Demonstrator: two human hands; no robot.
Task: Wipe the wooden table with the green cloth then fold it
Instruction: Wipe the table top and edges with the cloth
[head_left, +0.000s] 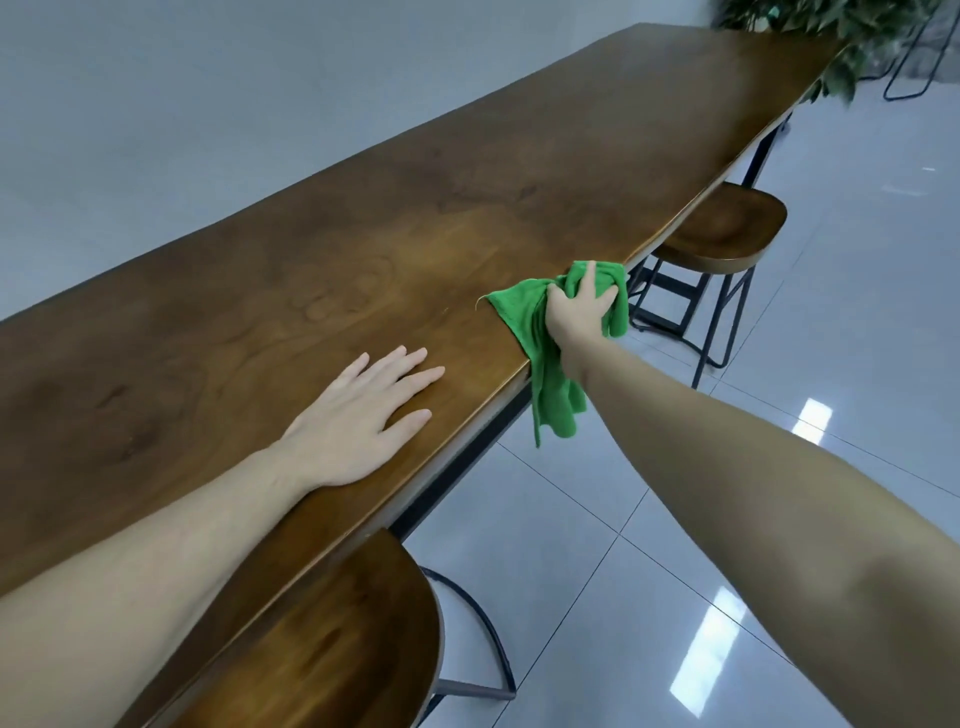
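The bunched green microfibre cloth (524, 317) is gripped by the right hand (576, 312) at the right edge of the long brown wooden counter (311, 249) for wiping; the left hand (358, 415) is laid open and flat, seemingly for support.

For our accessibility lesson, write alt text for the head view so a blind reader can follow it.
A right hand grips a bunched green cloth at the table edge, part of the cloth hanging over it. The left hand lies flat on the wood; two stools stand alongside.

Single head-worn wide-angle view, looking forward and down from close above the near right edge of the wooden table (363, 218), tilted, facing its far end
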